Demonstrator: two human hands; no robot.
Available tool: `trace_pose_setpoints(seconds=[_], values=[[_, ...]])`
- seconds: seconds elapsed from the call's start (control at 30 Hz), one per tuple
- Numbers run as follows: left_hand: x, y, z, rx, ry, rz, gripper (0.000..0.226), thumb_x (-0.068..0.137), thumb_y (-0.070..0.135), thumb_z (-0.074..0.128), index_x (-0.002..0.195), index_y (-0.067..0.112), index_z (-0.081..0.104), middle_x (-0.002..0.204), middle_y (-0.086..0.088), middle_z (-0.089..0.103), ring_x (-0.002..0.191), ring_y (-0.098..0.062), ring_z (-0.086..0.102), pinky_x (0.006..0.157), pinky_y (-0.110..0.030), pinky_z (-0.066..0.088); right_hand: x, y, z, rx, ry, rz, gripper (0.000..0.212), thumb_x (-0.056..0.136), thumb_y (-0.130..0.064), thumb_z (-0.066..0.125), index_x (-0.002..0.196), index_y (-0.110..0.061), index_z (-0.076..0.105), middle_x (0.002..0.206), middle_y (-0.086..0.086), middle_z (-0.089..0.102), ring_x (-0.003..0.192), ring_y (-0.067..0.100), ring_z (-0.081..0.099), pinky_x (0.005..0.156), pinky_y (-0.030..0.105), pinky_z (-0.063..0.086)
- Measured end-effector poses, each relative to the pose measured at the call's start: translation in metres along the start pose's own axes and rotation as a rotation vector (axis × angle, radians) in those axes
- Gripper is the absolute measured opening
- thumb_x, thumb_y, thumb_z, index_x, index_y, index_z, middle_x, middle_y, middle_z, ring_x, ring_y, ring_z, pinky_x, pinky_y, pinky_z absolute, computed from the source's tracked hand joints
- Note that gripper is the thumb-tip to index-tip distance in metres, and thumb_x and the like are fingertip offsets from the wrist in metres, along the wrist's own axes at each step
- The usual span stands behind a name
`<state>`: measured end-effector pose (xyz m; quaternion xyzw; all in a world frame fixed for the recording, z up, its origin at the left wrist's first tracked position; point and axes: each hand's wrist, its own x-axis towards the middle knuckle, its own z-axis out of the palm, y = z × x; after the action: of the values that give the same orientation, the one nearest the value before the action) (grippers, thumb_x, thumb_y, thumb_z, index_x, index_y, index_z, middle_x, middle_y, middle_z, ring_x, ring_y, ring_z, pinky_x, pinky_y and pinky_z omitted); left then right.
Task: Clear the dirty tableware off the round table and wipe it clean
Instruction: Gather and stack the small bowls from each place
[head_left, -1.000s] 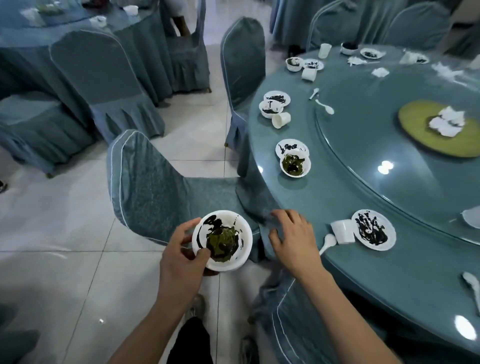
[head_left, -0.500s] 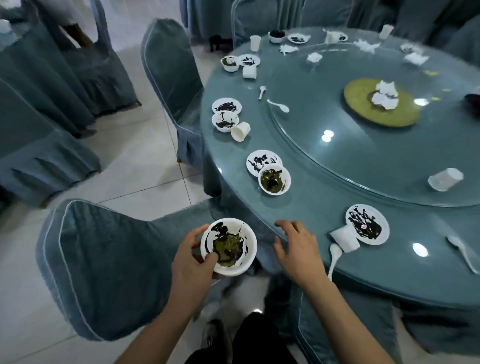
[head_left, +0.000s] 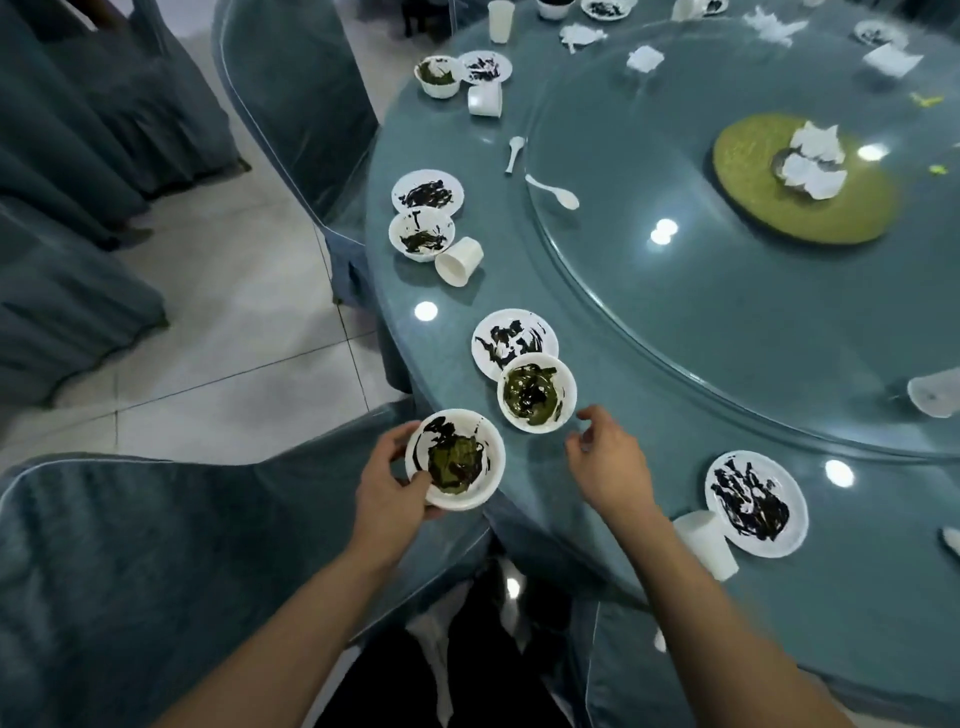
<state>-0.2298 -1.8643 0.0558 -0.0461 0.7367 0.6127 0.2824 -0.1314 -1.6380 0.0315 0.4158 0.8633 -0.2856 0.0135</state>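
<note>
The left hand (head_left: 387, 491) grips a dirty white bowl (head_left: 455, 459) by its rim, thumb curled over the edge, holding it at the near edge of the round table (head_left: 649, 415). The right hand (head_left: 608, 465) hovers over the tabletop, fingers loosely bent, holding nothing. Just beyond it sits a second smeared bowl (head_left: 536, 393) touching a stained plate (head_left: 514, 340). Farther left lies a tipped cup (head_left: 459, 261). Far right, crumpled napkins (head_left: 813, 161) rest on a green disc (head_left: 805, 182).
</note>
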Motion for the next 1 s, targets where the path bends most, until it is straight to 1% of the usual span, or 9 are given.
trace_pose_setpoints(seconds=[0.2,0.3,0.37,0.47,0.63,0.73,0.83,0.93,1.0], values=[[0.048,0.0,0.023,0.013,-0.015,-0.017,0.065,0.087,-0.013,0.056,0.117,0.044,0.062,0.125,0.012,0.059,0.111,-0.027,0.064,0.064,-0.046,0.064,0.054,-0.001,0.012,0.155,-0.053,0.226,0.044,0.093,-0.04,0.056,0.127,-0.013,0.051,0.108,0.014,0.071,0.103,0.035,0.065,0.087,0.041,0.053],[0.064,-0.002,0.028,0.013,-0.034,-0.034,0.065,0.088,-0.015,0.052,0.118,0.041,0.063,0.126,0.01,0.059,0.114,-0.028,0.063,0.064,-0.046,0.064,0.068,-0.001,0.017,0.263,-0.067,0.32,0.034,0.093,-0.028,0.062,0.121,-0.01,0.06,0.114,0.012,0.071,0.107,0.032,0.065,0.084,0.031,0.047],[0.069,-0.003,0.029,0.003,-0.042,-0.038,0.065,0.088,-0.015,0.05,0.121,0.04,0.062,0.129,0.008,0.059,0.116,-0.029,0.062,0.064,-0.046,0.063,0.072,-0.001,0.02,0.31,-0.055,0.335,0.02,0.091,-0.02,0.065,0.107,-0.009,0.068,0.103,0.011,0.073,0.1,0.03,0.067,0.076,0.026,0.042],[0.072,-0.004,0.027,-0.012,-0.05,-0.045,0.064,0.089,-0.016,0.05,0.124,0.037,0.061,0.129,0.007,0.058,0.115,-0.026,0.062,0.064,-0.043,0.063,0.07,-0.001,0.016,0.35,0.029,0.305,0.006,0.088,-0.017,0.067,0.092,-0.014,0.069,0.081,0.005,0.069,0.087,0.029,0.069,0.074,0.028,0.046],[0.074,-0.007,0.022,-0.037,-0.05,-0.063,0.054,0.096,-0.004,0.056,0.133,0.036,0.056,0.129,0.002,0.058,0.113,-0.028,0.063,0.065,-0.044,0.063,0.066,0.0,-0.009,0.493,0.186,0.24,0.011,0.089,-0.022,0.066,0.096,-0.015,0.069,0.08,0.003,0.074,0.077,0.025,0.071,0.079,0.039,0.056],[0.075,-0.005,0.021,-0.104,-0.018,-0.125,0.038,0.104,0.009,0.048,0.136,0.03,0.053,0.126,-0.007,0.062,0.108,-0.027,0.067,0.065,-0.044,0.063,0.052,-0.024,-0.015,0.616,0.061,0.09,0.004,0.092,-0.016,0.068,0.09,-0.018,0.069,0.071,0.004,0.07,0.062,0.018,0.064,0.064,0.03,0.053],[0.074,-0.003,0.02,-0.162,-0.006,-0.176,0.031,0.108,0.015,0.04,0.135,0.023,0.053,0.12,-0.012,0.067,0.085,-0.024,0.074,0.065,-0.044,0.063,0.039,-0.05,-0.003,0.538,-0.094,-0.036,0.008,0.093,-0.014,0.068,0.088,-0.02,0.069,0.065,0.005,0.066,0.055,0.011,0.055,0.057,0.026,0.048],[0.072,-0.004,0.018,-0.168,0.011,-0.193,0.031,0.109,0.019,0.038,0.135,0.019,0.053,0.115,-0.013,0.066,0.082,-0.028,0.073,0.064,-0.044,0.063,0.034,-0.059,0.012,0.382,-0.122,-0.067,0.003,0.092,-0.023,0.068,0.094,-0.025,0.069,0.07,-0.006,0.069,0.059,0.007,0.061,0.064,0.027,0.05],[0.071,-0.006,0.018,-0.151,0.014,-0.193,0.031,0.108,0.018,0.042,0.137,0.018,0.053,0.113,-0.016,0.066,0.089,-0.032,0.071,0.064,-0.043,0.063,0.033,-0.059,0.014,0.299,-0.097,-0.082,0.012,0.093,-0.029,0.066,0.104,-0.024,0.068,0.078,-0.007,0.069,0.068,0.009,0.064,0.071,0.029,0.051]])
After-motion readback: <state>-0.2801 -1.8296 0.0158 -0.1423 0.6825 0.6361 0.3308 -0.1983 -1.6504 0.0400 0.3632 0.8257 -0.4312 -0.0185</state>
